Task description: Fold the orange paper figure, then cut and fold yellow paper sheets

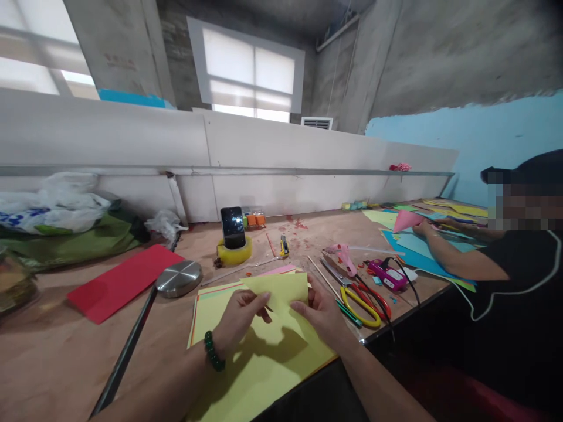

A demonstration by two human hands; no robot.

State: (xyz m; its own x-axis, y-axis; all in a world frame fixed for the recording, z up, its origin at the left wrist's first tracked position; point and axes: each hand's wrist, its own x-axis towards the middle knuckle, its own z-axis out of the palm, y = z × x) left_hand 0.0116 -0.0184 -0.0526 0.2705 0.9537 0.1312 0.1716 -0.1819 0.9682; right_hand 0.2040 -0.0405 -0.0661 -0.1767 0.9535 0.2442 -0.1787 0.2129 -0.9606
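Note:
A small piece of yellow paper is held up between my two hands, above a stack of larger yellow sheets at the table's front edge. My left hand, with a green bead bracelet at the wrist, pinches the paper's left part between thumb and fingers. Its right edge is gripped by my right hand, the thumb in front and the fingers behind. Red, green and pink sheet edges show under the stack. Yellow-handled scissors and red-handled scissors lie just right of my right hand.
Red paper and a round metal disc lie left. Behind stand a phone on yellow tape and a cutter. A pink glue gun and purple device sit right, near a person holding pink paper.

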